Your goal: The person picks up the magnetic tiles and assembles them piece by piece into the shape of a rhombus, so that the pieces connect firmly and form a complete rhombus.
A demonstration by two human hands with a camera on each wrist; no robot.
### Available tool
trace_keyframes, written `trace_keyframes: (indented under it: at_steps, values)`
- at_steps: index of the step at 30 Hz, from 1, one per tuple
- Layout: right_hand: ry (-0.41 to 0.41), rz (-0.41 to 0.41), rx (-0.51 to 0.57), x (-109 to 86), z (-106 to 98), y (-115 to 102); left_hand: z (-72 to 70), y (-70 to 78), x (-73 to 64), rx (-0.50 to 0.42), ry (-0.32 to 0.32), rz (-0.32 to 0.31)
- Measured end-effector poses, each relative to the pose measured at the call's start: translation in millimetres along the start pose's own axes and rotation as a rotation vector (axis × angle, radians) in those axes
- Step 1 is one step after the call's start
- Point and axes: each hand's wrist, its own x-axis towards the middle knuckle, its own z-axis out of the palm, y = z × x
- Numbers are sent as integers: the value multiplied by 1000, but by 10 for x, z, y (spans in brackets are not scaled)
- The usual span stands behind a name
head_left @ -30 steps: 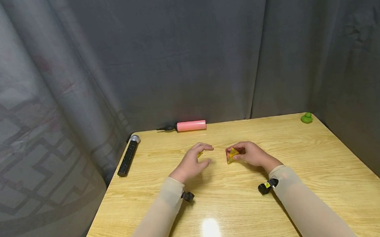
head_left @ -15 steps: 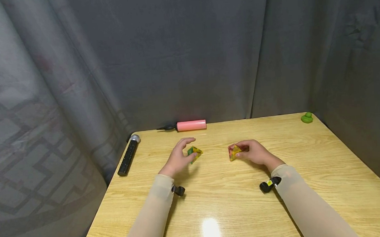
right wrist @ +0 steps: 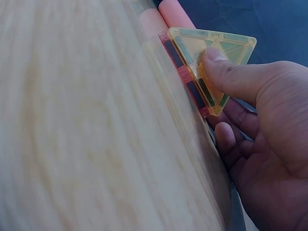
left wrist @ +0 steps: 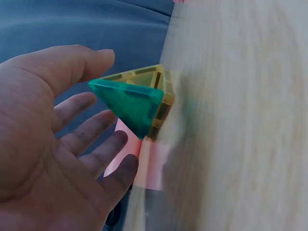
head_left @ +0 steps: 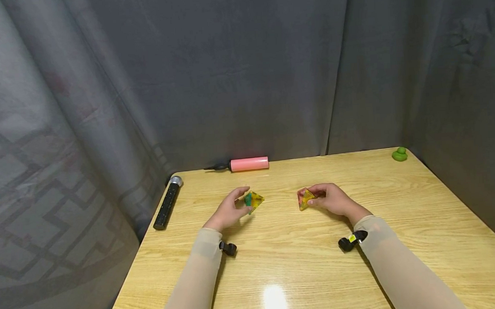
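Note:
A small pyramid of green and yellow translucent magnetic tiles (head_left: 256, 200) stands on the table left of the middle. Beside it is my left hand (head_left: 227, 211), fingers loosely spread. In the left wrist view a gap shows between the thumb and the green tile (left wrist: 132, 106); the fingertips lie just behind the pyramid's near corner. My right hand (head_left: 330, 199) pinches a second piece, made of a yellow triangle tile (head_left: 306, 199) and a red tile (head_left: 299, 197). The right wrist view shows the thumb pressed flat on the yellow face, with the other fingers partly hidden behind it.
At the table's back edge lies a pink hand pump (head_left: 249, 163) with a black nozzle. A black microphone (head_left: 168, 203) rests along the left edge. A small green toy (head_left: 399, 154) sits at the back right corner. Grey curtains (head_left: 234, 71) hang behind the wooden table (head_left: 304, 273).
My left hand has moved left, uncovering the green and yellow pyramid and parting from it. The right hand has shifted slightly right with its tile piece.

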Motion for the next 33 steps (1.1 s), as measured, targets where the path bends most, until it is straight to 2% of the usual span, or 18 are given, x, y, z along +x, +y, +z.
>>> trace_keyframes:
  at_steps: [6, 17, 33]
  values:
    - [-1, 0, 1, -12, -6, -13, 6, -59, 6, -11, -49, -22]
    - [-1, 10, 6, -22, 8, -28, 27, -140, 23, 24, -16, -10]
    - [-5, -5, 7, -8, 2, -21, 70, -95, 20, 87, -25, -46]
